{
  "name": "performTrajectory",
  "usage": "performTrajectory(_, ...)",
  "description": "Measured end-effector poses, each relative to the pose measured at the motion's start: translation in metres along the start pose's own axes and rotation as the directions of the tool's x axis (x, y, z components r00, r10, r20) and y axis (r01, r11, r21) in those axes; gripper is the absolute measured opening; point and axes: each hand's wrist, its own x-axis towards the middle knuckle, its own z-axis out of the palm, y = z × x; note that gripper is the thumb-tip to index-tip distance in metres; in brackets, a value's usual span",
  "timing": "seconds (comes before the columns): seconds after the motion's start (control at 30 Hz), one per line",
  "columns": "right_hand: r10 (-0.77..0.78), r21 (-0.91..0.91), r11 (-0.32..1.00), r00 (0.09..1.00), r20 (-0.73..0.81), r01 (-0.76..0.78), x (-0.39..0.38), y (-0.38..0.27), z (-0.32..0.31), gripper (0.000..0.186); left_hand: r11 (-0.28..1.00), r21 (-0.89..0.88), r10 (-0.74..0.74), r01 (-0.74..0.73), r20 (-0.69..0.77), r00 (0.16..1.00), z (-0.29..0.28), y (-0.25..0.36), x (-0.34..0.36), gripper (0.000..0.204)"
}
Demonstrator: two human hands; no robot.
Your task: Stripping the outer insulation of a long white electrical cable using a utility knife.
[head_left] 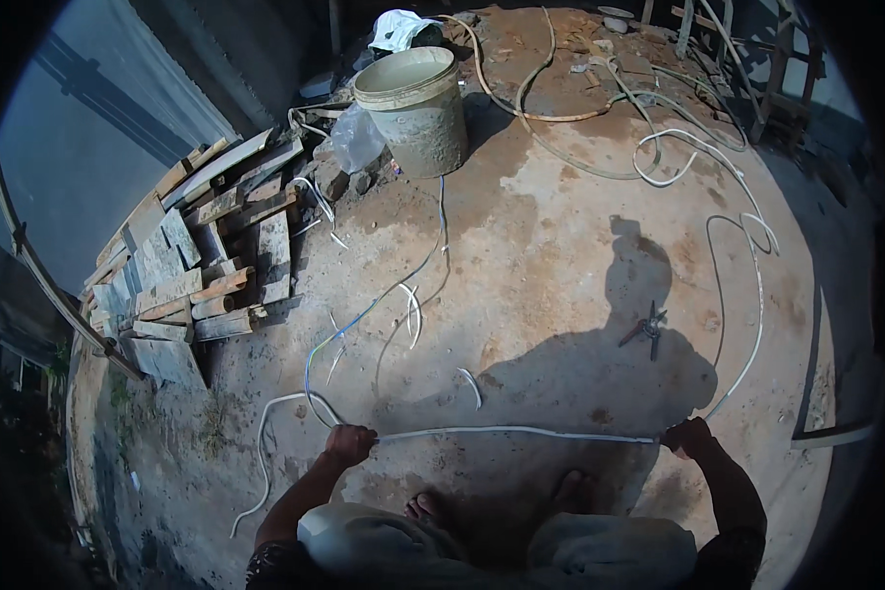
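Observation:
A white cable [521,431] runs nearly straight between my two hands, just above the ground. My left hand [350,445] is closed round its left end, where blue and pale thin wires [311,366] come up and lead away toward the bucket. A loose white length [264,447] also trails from beside that hand along the ground. My right hand [687,438] is closed on the cable's right end; from there the cable curves on up the right side. Pliers [649,330] lie with handles spread on the concrete ahead. Short cut pieces of white sheathing [471,387] are scattered about.
A dirty, mortar-stained bucket [418,123] stands at the far left of centre, a clear plastic bag [357,140] beside it. Broken boards [231,246] are piled on the left. A yellowish hose [551,117] winds over dirt at the back. My shadow falls on the concrete.

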Motion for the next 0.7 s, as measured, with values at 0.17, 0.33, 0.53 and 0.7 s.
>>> performTrajectory(0.17,-0.042,0.02,0.998,0.869,-0.492,0.059,-0.027,0.01,0.03,0.035,0.993,-0.006,-0.118,0.12,0.129,0.985,-0.012,-0.039,-0.017,0.017)
performTrajectory(0.33,0.225,0.088,0.973,0.964,-0.144,-0.214,-0.052,0.037,0.027,0.044,0.993,-0.103,-0.05,0.053,0.027,0.998,-0.029,-0.016,0.006,0.013)
performTrajectory(0.53,0.329,0.182,0.943,0.697,-0.637,-0.279,-0.05,0.027,0.005,0.026,0.981,-0.171,0.11,-0.096,0.076,0.991,-0.008,0.055,0.061,0.025)
performTrajectory(0.7,0.701,0.828,0.534,0.637,-0.321,-0.171,-0.085,-0.065,-0.005,0.016,0.987,-0.131,0.104,-0.088,0.118,0.988,-0.006,0.053,0.063,0.024)
